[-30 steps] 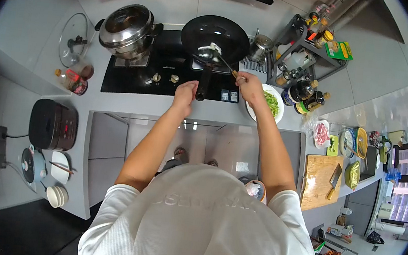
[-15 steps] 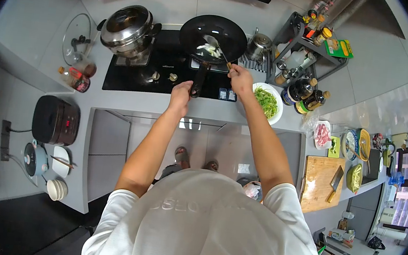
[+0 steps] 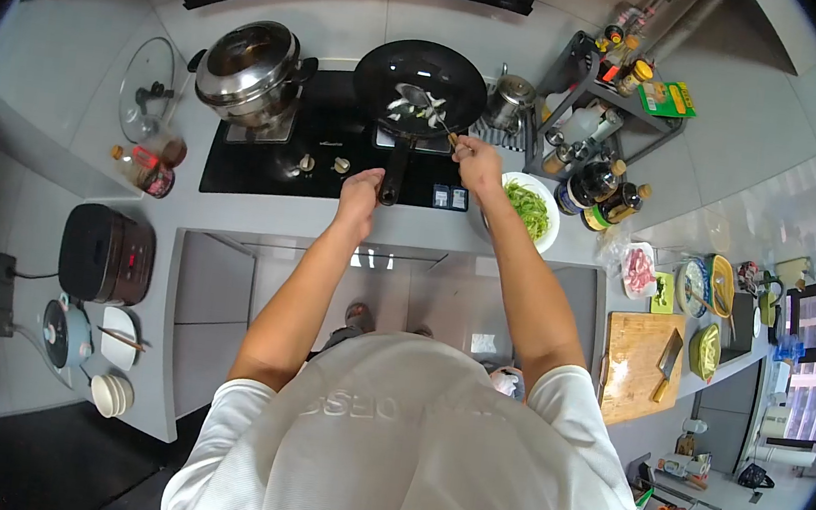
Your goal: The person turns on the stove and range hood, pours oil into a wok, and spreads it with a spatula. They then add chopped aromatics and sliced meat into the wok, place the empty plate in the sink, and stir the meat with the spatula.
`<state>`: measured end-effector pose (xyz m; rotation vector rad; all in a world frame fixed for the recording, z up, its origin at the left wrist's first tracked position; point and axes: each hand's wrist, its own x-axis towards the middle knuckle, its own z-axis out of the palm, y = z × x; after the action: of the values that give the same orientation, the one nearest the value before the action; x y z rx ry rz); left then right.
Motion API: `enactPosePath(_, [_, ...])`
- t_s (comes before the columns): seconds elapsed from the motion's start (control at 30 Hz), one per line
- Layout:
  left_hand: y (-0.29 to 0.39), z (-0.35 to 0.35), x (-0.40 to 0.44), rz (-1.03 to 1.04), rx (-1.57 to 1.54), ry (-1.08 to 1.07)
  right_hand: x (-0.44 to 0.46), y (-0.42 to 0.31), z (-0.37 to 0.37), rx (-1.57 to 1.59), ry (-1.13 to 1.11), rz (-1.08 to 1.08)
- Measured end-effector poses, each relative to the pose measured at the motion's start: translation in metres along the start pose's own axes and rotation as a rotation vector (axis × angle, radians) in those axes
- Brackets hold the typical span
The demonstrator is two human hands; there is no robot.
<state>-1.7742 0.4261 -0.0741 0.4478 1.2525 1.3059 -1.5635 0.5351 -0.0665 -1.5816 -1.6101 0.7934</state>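
Note:
My right hand [image 3: 480, 165] is closed around the handle of a metal spatula [image 3: 413, 94], whose head rests among pale sliced pieces [image 3: 426, 114] in a black wok [image 3: 379, 70]. The wok sits on the right burner of a black gas stove [image 3: 266, 173], its handle [image 3: 396, 168] pointing toward me. Just left of that handle is my left hand [image 3: 361, 195], fingers curled; what it holds, if anything, is hidden. Beside my right forearm stands a white bowl of shredded green vegetable [image 3: 530, 214].
A lidded steel pot [image 3: 249, 76] occupies the left burner. Bottles [image 3: 592, 183] and a spice rack [image 3: 589, 79] stand to the right, near a steel canister [image 3: 511, 98]. Farther right are a plate of raw meat [image 3: 639, 268] and a cleaver [image 3: 669, 357] on a cutting board [image 3: 629, 361].
The spatula head has moved left and slightly toward me in the wok, and the pale pieces have shifted. My left hand stays beside the wok handle.

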Motion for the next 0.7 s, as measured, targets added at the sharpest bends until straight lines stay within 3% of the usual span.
enactPosePath(0.13, [-0.001,-0.004,0.001,0.000,-0.004,-0.022,-0.007,-0.014,-0.001,-0.130,0.096,-0.068])
enactPosePath(0.23, [0.002,-0.007,0.006,-0.006,-0.004,-0.068,-0.005,-0.015,-0.002,-0.178,0.040,-0.055])
enactPosePath(0.33, [0.008,-0.003,0.000,-0.012,-0.004,-0.054,-0.006,-0.009,0.003,-0.027,0.047,-0.024])
enactPosePath(0.43, [0.008,-0.001,-0.003,-0.019,-0.014,-0.045,-0.017,-0.012,0.008,-0.164,0.176,-0.113])
enactPosePath(0.53, [0.003,-0.007,0.009,-0.031,0.028,-0.112,-0.027,-0.013,0.011,-0.214,0.151,-0.098])
enactPosePath(0.7, [0.001,-0.003,0.009,-0.045,0.029,-0.053,-0.040,-0.007,0.024,-0.200,0.132,-0.108])
